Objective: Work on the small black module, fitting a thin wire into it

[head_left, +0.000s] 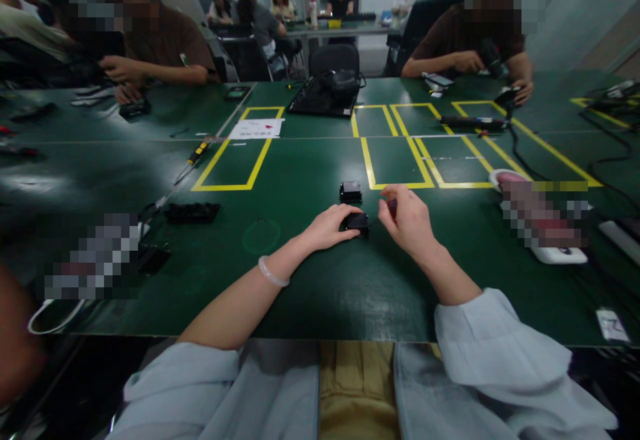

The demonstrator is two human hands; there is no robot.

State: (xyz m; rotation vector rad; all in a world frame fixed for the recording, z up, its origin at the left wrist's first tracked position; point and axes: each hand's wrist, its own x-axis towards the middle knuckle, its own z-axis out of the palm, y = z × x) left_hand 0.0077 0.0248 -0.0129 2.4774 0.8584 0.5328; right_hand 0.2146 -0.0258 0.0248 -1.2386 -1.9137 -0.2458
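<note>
My left hand (330, 228) rests on the green table with its thumb and fingers closed around a small black block-shaped part (357, 224). Just to the right, my right hand (411, 221) is closed around a small tool with a dark purple handle (393, 208), most of it covered by the fingers. A thin shaft seems to point left toward the held part, too faint to make out. Right behind my left hand stands a second small black block (351, 191), touched by neither hand.
Yellow tape outlines (400, 187) mark the green table (300, 293). A black tray (325, 97) carries a dark object. Left are a black strip-shaped part (192, 212) and a yellow-black tool (198, 153); right, a phone-like device (543, 217) and cables. Co-workers sit opposite.
</note>
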